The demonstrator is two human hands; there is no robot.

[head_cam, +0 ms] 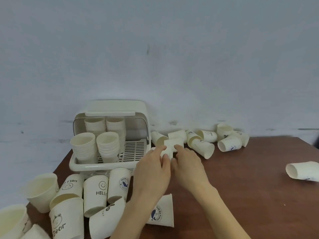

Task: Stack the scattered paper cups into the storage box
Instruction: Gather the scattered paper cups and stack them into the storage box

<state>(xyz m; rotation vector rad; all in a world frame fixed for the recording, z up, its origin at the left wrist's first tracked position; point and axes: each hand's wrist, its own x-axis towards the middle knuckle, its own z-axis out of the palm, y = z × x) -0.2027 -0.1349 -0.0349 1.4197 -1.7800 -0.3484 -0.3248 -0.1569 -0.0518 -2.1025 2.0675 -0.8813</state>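
The storage box (pixel 110 135) sits at the back left of my counter (pixel 241 187), four cup stacks (pixel 82 147) inside; loose cups (pixel 203 147) lie right of it and before it.

Brown wooden bench (pixel 241 195) against pale wall; cream storage box (pixel 110 135) at its back left; paper cups (pixel 202 148) scattered on their sides around it.

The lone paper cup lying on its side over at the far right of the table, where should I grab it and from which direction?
Grip the lone cup across its side wall near the middle, coming down from above. It lies on its side on the table, open mouth pointing left, clear of other cups, so the top of the wall is free. Pinching the rim would likely crush it.
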